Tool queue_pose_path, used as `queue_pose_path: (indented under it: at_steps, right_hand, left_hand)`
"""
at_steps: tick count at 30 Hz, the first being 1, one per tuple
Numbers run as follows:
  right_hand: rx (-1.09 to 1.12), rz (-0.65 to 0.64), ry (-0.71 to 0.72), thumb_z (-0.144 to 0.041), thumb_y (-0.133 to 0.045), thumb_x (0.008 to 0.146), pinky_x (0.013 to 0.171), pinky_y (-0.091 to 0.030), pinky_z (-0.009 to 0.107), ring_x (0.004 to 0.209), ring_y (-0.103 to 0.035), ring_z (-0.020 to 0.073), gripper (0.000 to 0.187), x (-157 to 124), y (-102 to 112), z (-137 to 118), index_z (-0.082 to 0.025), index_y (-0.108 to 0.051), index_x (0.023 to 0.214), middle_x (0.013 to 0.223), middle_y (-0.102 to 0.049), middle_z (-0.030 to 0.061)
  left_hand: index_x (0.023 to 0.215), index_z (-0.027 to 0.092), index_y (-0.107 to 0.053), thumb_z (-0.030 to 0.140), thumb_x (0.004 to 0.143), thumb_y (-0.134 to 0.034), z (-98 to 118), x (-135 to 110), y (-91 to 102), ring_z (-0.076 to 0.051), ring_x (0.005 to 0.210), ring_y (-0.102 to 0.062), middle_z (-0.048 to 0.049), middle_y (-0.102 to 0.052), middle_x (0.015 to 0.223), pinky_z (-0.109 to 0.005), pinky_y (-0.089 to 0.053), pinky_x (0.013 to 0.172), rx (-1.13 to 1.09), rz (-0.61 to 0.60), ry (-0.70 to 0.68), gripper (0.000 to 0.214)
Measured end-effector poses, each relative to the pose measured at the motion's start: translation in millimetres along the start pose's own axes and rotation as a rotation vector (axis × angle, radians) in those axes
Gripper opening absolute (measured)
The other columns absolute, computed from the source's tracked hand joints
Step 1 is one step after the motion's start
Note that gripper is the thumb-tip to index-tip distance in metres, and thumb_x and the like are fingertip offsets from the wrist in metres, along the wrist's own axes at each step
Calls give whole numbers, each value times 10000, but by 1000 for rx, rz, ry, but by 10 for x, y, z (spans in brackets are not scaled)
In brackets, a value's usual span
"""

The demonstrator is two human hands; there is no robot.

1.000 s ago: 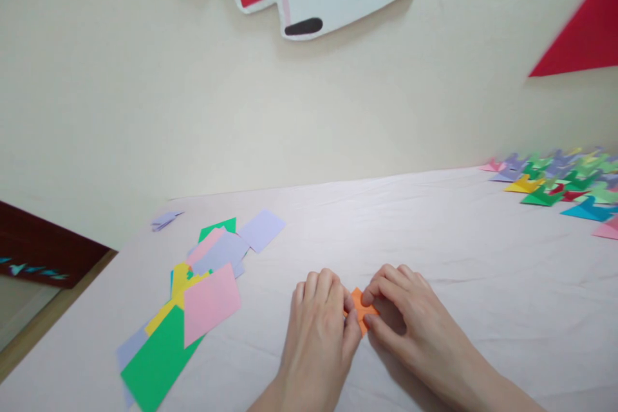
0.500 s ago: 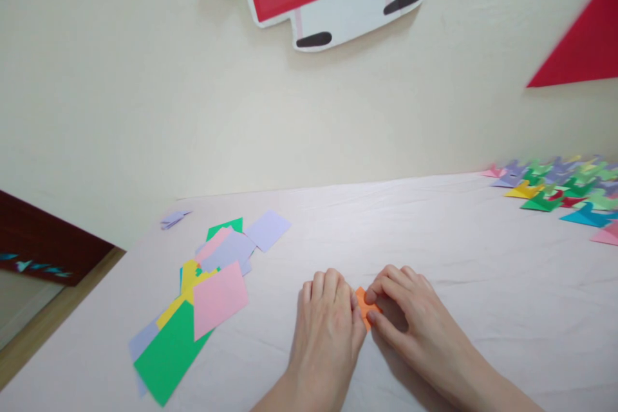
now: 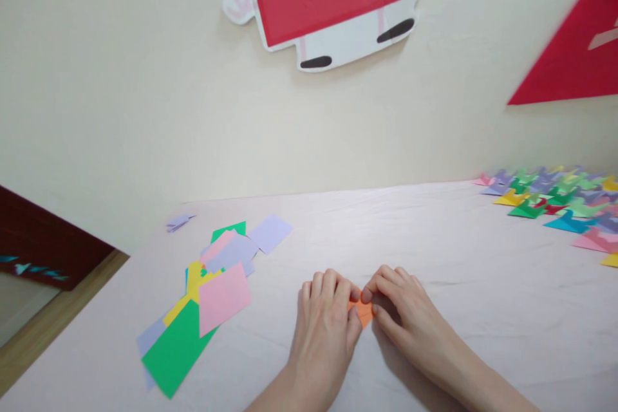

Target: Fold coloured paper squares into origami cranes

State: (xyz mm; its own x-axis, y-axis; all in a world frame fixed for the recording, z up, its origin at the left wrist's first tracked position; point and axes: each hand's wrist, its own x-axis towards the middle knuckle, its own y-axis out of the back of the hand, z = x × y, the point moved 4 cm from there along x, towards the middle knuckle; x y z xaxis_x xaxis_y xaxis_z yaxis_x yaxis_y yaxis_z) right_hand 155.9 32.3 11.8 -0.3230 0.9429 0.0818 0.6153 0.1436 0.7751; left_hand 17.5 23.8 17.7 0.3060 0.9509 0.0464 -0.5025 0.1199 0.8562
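Observation:
A small orange folded paper (image 3: 363,313) lies on the pale cloth-covered table (image 3: 483,296), low in the middle of the view. My left hand (image 3: 326,325) has its fingers curled down and pinches the paper's left side. My right hand (image 3: 400,309) pinches its right side with bent fingers. Most of the paper is hidden under my fingertips.
A loose pile of flat coloured paper sheets (image 3: 207,299) lies to the left, with one small lilac folded piece (image 3: 179,222) beyond it. Several folded coloured paper pieces (image 3: 560,203) are spread at the far right. A red and white cut-out (image 3: 338,0) hangs on the wall.
Both hands stayed on the orange paper, pressing closer together so less of it shows. The view shifted slightly, so the things on the table sit a little differently in the picture.

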Motion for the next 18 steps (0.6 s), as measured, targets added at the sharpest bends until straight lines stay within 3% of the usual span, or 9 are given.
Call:
queue_pose_path:
  at_steps: [4,10,18]
  right_hand:
    - [20,-3,10,23,-420,749,766,-361,362,831,-507,205,294,-1,16,10,-212,-580,821,842,-585,11]
    - [34,30,4,-101,-503,811,786,-366,370,842,-515,208,145,-7,41,-39,-214,-593,801,865,-609,19]
    - [3,37,19,-37,-479,751,789,-363,357,881,-529,207,241,-13,60,-36,-214,-623,828,892,-625,26]
  left_hand:
    - [948,233,-550,28,820,-466,10,-20,11,-204,965,-470,6,-560,1005,-381,-339,863,-49,42,-4,256]
    - [905,222,-543,141,843,-519,34,-12,12,-210,961,-481,-6,-556,985,-381,-340,867,-25,57,16,105]
    - [955,237,-566,41,708,-435,-10,4,44,-194,1037,-497,-1,-589,1047,-354,-352,899,-75,17,90,341]
